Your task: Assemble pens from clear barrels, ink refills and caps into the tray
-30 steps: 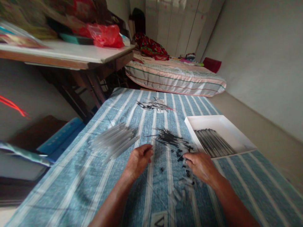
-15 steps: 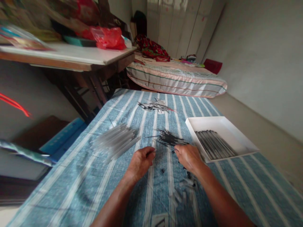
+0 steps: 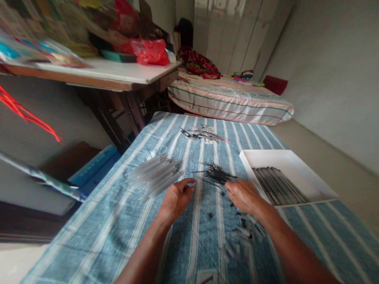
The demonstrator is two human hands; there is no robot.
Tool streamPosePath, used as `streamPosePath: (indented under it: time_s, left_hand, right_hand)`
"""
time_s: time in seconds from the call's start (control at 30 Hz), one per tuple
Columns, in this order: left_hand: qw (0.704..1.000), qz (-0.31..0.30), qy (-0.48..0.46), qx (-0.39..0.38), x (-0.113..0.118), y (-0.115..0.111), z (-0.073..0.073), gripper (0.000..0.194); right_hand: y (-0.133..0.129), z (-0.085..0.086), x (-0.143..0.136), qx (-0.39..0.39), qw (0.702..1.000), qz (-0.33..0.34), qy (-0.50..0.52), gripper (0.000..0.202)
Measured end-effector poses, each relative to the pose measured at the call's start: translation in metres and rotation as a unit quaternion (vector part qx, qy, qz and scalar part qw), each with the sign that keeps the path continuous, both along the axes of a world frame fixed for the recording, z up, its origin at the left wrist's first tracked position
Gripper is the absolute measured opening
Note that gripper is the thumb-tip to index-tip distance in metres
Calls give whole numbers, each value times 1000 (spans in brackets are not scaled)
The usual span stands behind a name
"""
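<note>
My left hand (image 3: pixel 178 197) is over the striped blue cloth (image 3: pixel 177 244), its thumb and forefinger curled near each other; whether anything thin is between them is too small to tell. To its upper left lies a row of translucent grey tubes (image 3: pixel 156 173). My right hand (image 3: pixel 241 193) is closed at the lower right end of a pile of thin black rods (image 3: pixel 217 173), and what its fingertips pinch is hidden. Right of it, a white box (image 3: pixel 310 177) holds a row of dark-filled tubes (image 3: pixel 278 185).
Small black and clear caps (image 3: pixel 244 230) lie scattered beside my right forearm. Farther back on the cloth is a loose pile of thin pieces (image 3: pixel 201 134). A white-topped table (image 3: pixel 127 73) with a red bag (image 3: pixel 152 51) stands at the left, a bed (image 3: pixel 231 98) beyond.
The whole view has shifted, so the table and its items appear farther right. Both hands stay near the same items, the left fingers slightly changed in pose.
</note>
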State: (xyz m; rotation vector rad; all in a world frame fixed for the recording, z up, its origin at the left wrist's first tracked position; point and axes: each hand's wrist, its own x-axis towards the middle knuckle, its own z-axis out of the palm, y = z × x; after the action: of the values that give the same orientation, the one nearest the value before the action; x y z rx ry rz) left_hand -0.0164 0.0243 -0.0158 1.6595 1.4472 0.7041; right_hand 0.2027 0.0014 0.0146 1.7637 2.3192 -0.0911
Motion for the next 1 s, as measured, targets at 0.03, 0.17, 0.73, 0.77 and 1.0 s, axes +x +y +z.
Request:
streamPosePath:
  time_s: [0.03,0.17,0.73,0.77,1.0]
  left_hand:
    - [1000,2,0,0,0,0,0,40]
    - [1000,-12,-2,-5,1,-2,2,40]
    - [990,-72,-96,-69,5,-5,5,36]
    - [990,-77,-98,-72,4,-5,4,36]
    - [975,-153,-87,-134,-2,-9,11,34]
  right_hand:
    - [-3,2,3,-1,1000,11,-5,24]
    - [-11,7,11,1,999,49,-20,25]
    - [-20,16,18,14,996,83,-43,25]
    - [-20,17,18,11,995,88,-43,25]
    - [-24,25,25,4,991,129,-29,22]
